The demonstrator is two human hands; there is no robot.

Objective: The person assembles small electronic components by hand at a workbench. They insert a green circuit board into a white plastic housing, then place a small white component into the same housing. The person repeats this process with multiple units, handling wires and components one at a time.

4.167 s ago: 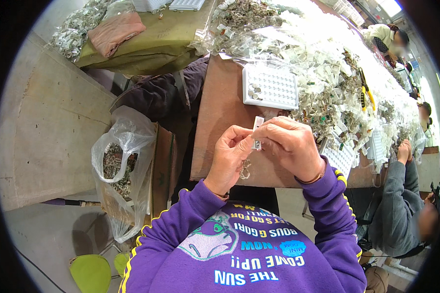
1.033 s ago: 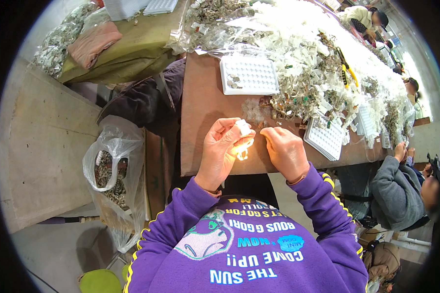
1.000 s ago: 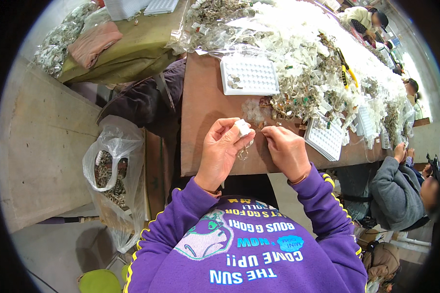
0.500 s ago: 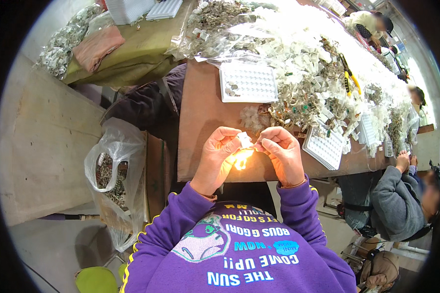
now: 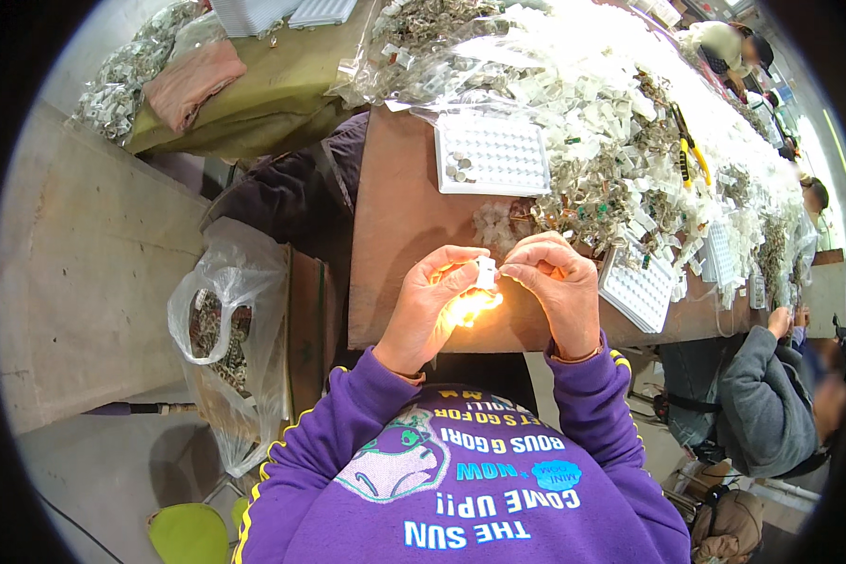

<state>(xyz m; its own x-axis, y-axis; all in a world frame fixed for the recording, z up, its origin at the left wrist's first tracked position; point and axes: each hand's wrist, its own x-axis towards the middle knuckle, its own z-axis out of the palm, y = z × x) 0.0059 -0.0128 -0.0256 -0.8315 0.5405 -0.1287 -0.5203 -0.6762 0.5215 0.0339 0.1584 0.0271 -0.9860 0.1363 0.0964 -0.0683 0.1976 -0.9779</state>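
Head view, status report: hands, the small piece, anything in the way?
Left hand and right hand raised together over brown table. Fingers of both pinch small white plastic piece. Nothing between hands; white grid tray lies beyond.

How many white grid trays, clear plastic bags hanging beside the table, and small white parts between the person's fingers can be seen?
White grid trays on the brown table: 3 (tray one, tray two, tray three)
Hanging clear plastic bag: 1
Small white part, pinched between left hand and right hand: 1
Total: 5
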